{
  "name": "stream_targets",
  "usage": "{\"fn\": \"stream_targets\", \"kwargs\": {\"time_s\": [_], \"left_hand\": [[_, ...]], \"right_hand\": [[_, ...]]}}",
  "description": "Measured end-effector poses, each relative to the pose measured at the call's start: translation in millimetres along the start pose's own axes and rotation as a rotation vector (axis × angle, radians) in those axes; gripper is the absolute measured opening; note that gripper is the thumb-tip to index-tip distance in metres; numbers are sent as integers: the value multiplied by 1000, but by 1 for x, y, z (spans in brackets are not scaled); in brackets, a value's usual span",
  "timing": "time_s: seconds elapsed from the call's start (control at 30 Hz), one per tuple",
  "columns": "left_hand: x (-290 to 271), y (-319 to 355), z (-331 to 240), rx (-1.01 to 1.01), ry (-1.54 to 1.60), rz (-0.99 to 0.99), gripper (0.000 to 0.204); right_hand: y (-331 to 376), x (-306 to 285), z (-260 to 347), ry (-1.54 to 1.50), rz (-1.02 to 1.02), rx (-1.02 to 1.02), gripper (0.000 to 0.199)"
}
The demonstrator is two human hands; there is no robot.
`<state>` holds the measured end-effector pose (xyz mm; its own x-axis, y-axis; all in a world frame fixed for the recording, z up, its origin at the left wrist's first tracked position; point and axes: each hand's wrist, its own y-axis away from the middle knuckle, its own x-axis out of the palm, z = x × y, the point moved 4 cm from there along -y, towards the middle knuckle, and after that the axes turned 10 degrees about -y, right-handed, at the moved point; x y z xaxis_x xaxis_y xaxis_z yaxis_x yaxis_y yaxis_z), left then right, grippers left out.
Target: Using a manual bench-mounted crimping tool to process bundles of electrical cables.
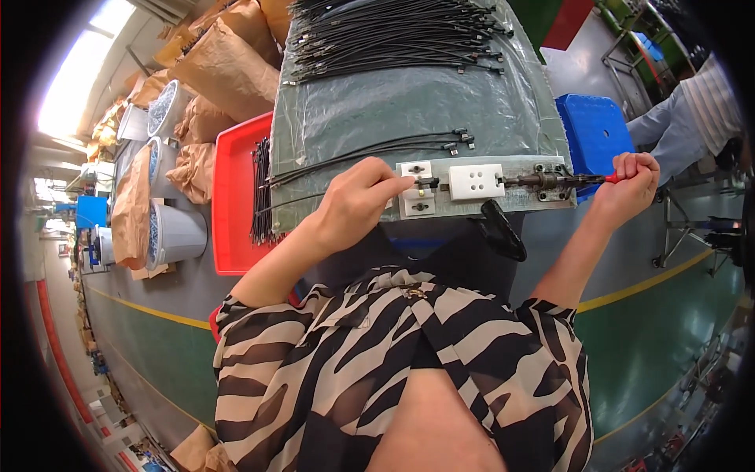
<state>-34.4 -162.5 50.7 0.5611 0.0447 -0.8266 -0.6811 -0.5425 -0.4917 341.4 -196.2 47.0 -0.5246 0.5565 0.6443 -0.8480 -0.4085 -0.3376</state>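
My left hand point(355, 198) pinches the end of a black cable point(296, 203) at a slotted white block point(417, 206) on the left of a clamping fixture. The cable's middle is hidden under the hand, and its connector point(427, 183) lies in the block. Facing it, a white sliding block point(476, 182) with several holes is joined to the push rod of a toggle clamp point(543, 180). My right hand point(629, 182) is closed around the clamp's red handle point(611, 178) at the far right. A few black cables point(370, 149) lie just behind the fixture.
A large bundle of black cables point(393, 39) covers the back of the plastic-covered table point(346, 110). Left of it stands a red tray point(236, 189) with cable ends inside. A blue stool point(594, 130) and a person's sleeve point(712, 94) are at the right. Grey buckets point(181, 232) stand at left.
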Motion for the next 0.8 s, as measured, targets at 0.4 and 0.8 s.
{"fn": "stream_targets", "kwargs": {"time_s": [0.4,0.8], "left_hand": [[9,11,1,-14,42,69,42],[10,8,2,68,20,90,47]], "right_hand": [[-2,-2,1,10,4,-14,14],[16,15,-1,122,78,-29,14]]}}
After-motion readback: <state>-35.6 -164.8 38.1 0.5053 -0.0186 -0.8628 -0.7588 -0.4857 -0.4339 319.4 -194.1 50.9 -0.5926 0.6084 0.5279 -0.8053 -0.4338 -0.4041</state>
